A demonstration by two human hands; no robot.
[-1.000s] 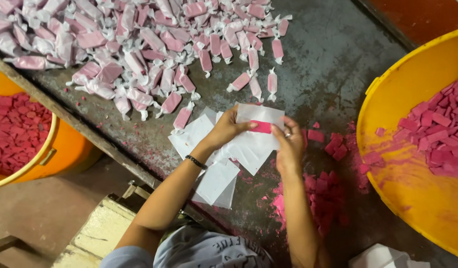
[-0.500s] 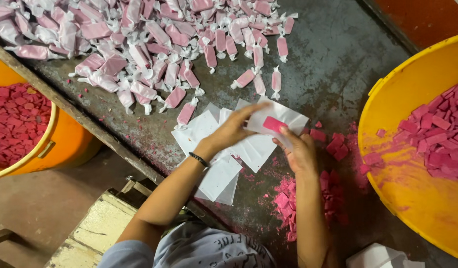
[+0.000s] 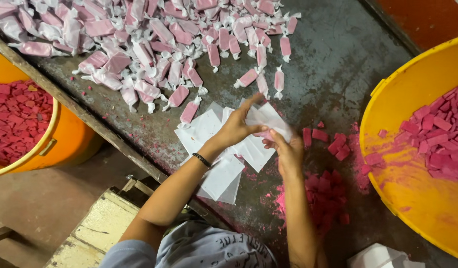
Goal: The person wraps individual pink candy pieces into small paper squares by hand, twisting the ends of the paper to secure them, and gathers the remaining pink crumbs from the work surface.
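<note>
My left hand (image 3: 237, 127) and my right hand (image 3: 285, 149) meet over a stack of white paper sheets (image 3: 214, 144) on a dark metal table (image 3: 333, 64). Together they fold one white sheet (image 3: 268, 119) around a pink block, of which only a pink sliver shows between the fingers. A black band circles my left wrist. Loose pink blocks (image 3: 333, 141) lie just right of my hands, with pink crumbs below them. A big heap of wrapped pink pieces (image 3: 154, 44), twisted at both ends, fills the table's upper left.
A yellow tub (image 3: 413, 188) of pink blocks sits at the right. An orange tub (image 3: 65, 144) with more blocks stands below the table's left edge. A wooden stool (image 3: 97, 233) is under me. White paper (image 3: 378, 258) shows at the bottom right.
The pink block that lay bare on the sheet is now mostly covered as both hands fold the paper over it. The view has shifted slightly.
</note>
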